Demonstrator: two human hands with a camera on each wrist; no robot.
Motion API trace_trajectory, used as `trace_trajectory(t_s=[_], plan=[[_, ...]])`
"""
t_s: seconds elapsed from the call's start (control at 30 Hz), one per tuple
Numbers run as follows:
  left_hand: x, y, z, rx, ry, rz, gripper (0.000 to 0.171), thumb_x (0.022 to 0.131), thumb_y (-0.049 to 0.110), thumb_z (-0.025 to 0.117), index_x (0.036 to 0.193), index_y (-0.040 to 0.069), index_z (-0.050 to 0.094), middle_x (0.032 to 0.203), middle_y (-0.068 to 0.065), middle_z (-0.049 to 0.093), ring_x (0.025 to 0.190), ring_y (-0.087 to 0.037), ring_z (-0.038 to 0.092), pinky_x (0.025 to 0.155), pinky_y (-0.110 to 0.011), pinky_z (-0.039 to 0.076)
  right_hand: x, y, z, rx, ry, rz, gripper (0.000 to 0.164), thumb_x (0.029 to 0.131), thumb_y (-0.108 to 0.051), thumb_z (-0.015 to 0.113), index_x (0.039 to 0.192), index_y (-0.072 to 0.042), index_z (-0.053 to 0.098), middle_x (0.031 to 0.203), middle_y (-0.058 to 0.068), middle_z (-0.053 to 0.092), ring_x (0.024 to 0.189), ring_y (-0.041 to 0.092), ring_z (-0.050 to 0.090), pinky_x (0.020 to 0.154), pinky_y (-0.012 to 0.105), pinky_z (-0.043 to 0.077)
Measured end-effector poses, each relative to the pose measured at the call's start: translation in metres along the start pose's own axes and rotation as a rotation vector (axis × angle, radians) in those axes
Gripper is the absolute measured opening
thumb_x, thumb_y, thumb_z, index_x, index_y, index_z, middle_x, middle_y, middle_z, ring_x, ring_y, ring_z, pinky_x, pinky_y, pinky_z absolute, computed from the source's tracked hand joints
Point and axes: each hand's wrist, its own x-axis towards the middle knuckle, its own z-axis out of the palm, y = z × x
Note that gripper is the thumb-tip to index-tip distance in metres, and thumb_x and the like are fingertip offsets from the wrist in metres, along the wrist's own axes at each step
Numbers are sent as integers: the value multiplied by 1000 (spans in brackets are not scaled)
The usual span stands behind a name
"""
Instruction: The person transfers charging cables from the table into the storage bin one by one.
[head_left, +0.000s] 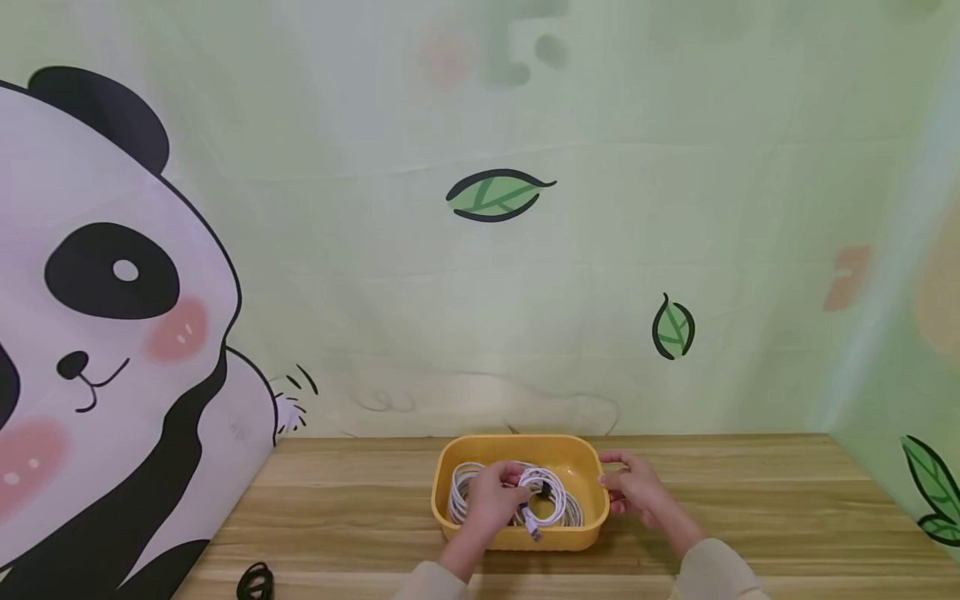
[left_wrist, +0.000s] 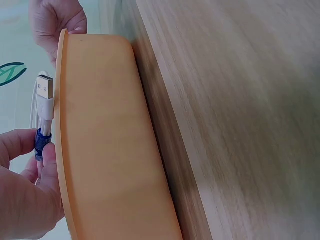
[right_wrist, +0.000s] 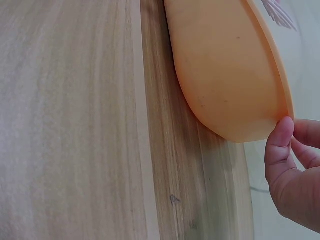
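Note:
In the head view a yellow plastic bin stands on the wooden table. Over its opening my left hand pinches a coiled white USB cable. The left wrist view shows thumb and fingers at the blue strap round the cable, with the metal USB plug pointing up past the rim. Other white cables lie coiled inside the bin, partly hidden by that hand. My right hand grips the bin's right end, its thumb against the rim in the right wrist view.
A coiled black cable lies on the table at the front left. Behind the table hangs a pale green printed cloth with a panda and leaves; the bin stands near it.

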Motion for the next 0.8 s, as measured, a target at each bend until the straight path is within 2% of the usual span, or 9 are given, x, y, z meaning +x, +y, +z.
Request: trace_trajectory(t_s=[0.3, 0.57, 0.8], plan=[[3, 2, 7, -15, 14, -32, 24, 63, -5, 66, 86, -3, 63, 76, -8, 59, 66, -10, 51, 57, -20, 46, 0, 0, 0, 8, -1, -13, 39, 83, 2, 48, 121, 2, 41, 66, 6, 53, 51, 12, 47, 45, 22, 41], [6, 3, 16, -35, 74, -34, 22, 61, -5, 67, 83, -3, 62, 73, -8, 59, 64, -9, 50, 56, -20, 45, 1, 1, 0, 11, -4, -8, 39, 83, 1, 48, 121, 1, 41, 67, 6, 54, 51, 12, 48, 45, 22, 41], [9, 7, 24, -7, 104, -61, 24, 62, -5, 68, 85, -2, 63, 74, -7, 60, 65, -9, 52, 59, -21, 46, 1, 2, -1, 19, -11, -21, 39, 83, 2, 48, 121, 2, 41, 65, 6, 53, 50, 11, 47, 45, 21, 39]])
